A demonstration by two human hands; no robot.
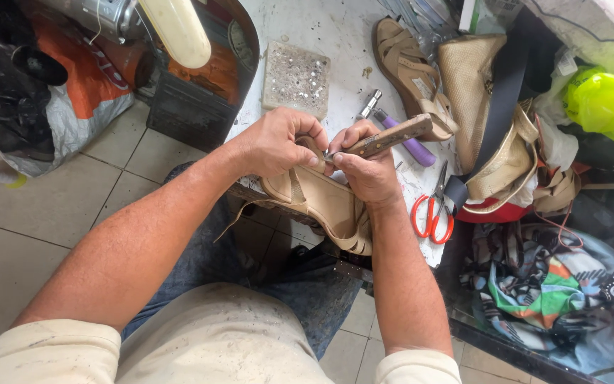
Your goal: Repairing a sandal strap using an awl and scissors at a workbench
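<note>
Matt tan leather sandal [328,206], worn wood tool handle [389,136].

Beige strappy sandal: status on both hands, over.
Left hand pinching beige strappy sandal strap. Right hand gripping wooden-handled tool, tip at strap. Red-handled scissors lying alongside, apart.

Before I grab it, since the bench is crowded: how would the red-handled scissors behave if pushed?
The scissors look rigid and would probably slide flat, not roll. They lie near the bench edge, so a push could drop them. Their blades look slightly parted, so they may pivot.
</note>
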